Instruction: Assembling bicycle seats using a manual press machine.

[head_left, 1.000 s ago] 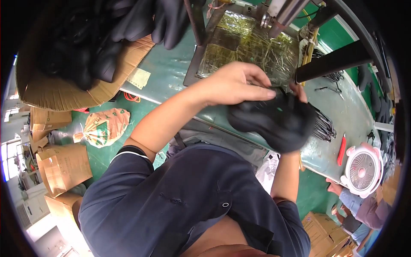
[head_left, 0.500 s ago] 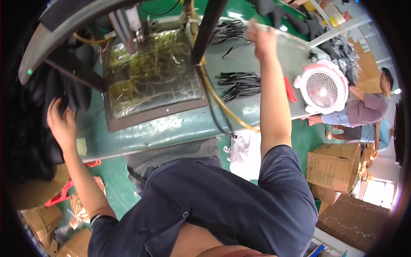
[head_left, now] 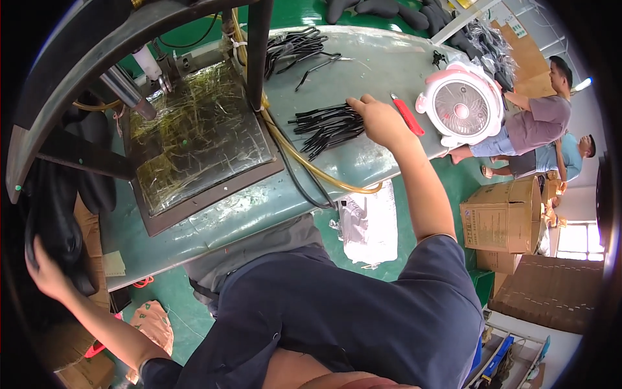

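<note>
On the green table lies a fanned bundle of thin black bent rods [head_left: 330,126]. The fingertips of my right hand [head_left: 383,121] are closed on the bundle's right end. Farther back sit a second pile of black rods [head_left: 295,48] and one separate rod [head_left: 317,70]. At the far left, my left hand [head_left: 50,272] grips the edge of a black padded piece [head_left: 61,223] in a dark heap; its fingers are partly hidden. Just right of my right hand rests a red-handled cutter [head_left: 407,117].
A press frame [head_left: 258,52] stands over a tape-covered plate [head_left: 201,136], with hoses [head_left: 311,170] beside it. A pink-and-white fan [head_left: 461,107] sits at the table's right end. Two people [head_left: 541,113] stand beyond it, near cardboard boxes [head_left: 499,214].
My right hand has come back from beside the far rod pile to the nearer bundle. My left hand has moved left and nearer, onto the black padded piece. The view has shifted.
</note>
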Action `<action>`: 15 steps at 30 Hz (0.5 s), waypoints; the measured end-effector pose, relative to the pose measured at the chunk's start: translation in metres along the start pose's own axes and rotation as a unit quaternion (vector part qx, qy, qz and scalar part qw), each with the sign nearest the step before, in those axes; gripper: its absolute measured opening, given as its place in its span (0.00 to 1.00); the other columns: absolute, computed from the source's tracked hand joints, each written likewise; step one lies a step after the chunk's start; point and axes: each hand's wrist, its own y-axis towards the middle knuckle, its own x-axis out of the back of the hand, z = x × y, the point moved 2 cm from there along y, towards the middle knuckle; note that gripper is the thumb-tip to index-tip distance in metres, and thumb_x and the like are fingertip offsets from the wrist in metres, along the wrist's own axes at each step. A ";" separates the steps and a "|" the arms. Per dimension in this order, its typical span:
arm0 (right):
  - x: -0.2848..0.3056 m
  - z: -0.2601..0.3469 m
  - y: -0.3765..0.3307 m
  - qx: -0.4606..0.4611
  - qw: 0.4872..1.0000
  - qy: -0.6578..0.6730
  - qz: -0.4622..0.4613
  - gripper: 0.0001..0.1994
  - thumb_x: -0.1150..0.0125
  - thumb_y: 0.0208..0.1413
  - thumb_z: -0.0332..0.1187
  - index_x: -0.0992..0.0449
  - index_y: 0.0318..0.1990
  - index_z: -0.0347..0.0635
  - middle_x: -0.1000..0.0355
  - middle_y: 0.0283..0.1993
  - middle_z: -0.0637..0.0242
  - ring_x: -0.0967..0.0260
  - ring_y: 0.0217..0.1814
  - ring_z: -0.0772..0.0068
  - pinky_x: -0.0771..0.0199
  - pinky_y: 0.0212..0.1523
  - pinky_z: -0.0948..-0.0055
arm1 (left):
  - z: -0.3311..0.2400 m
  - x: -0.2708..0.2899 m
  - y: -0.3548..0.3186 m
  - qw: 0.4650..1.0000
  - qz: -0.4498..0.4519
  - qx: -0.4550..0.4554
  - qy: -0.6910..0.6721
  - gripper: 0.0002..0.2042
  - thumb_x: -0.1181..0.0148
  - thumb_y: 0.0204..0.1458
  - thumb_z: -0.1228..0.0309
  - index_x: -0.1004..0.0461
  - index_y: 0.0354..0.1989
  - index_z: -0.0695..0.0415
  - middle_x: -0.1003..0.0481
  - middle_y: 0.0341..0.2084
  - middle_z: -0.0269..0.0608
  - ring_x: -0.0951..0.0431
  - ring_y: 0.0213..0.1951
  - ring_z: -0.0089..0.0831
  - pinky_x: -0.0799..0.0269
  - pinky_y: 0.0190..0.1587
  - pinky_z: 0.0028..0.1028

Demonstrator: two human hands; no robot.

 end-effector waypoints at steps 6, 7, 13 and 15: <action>0.030 0.023 -0.006 0.097 0.990 -0.084 -0.057 0.28 0.41 0.52 0.19 0.24 0.64 0.43 0.23 0.53 0.49 0.22 0.54 0.39 0.22 0.53 0.49 | 0.101 0.094 -0.075 0.853 -0.171 0.213 -0.444 0.18 0.37 0.60 0.68 0.15 0.49 0.71 0.18 0.54 0.57 0.20 0.58 0.47 0.28 0.67 0.44; 0.031 0.034 -0.001 0.122 0.986 -0.075 -0.082 0.27 0.39 0.51 0.22 0.24 0.62 0.43 0.22 0.52 0.49 0.21 0.52 0.40 0.21 0.52 0.49 | 0.179 0.122 -0.089 0.954 -0.167 0.058 -0.242 0.18 0.40 0.62 0.67 0.16 0.49 0.72 0.17 0.53 0.55 0.21 0.57 0.44 0.30 0.67 0.44; 0.024 0.076 0.016 0.117 0.987 0.077 -0.079 0.26 0.34 0.47 0.31 0.21 0.58 0.39 0.20 0.50 0.50 0.20 0.48 0.45 0.19 0.52 0.51 | -0.032 -0.084 -0.235 0.735 0.212 0.367 -0.529 0.23 0.35 0.54 0.70 0.21 0.58 0.65 0.19 0.52 0.45 0.20 0.55 0.39 0.26 0.66 0.38; 0.044 0.079 0.000 0.073 0.987 0.091 -0.107 0.26 0.33 0.46 0.32 0.19 0.58 0.41 0.19 0.50 0.51 0.19 0.49 0.45 0.19 0.52 0.50 | -0.081 -0.107 -0.247 0.789 0.308 0.244 -0.473 0.25 0.33 0.54 0.74 0.24 0.62 0.66 0.19 0.53 0.44 0.20 0.56 0.33 0.28 0.65 0.33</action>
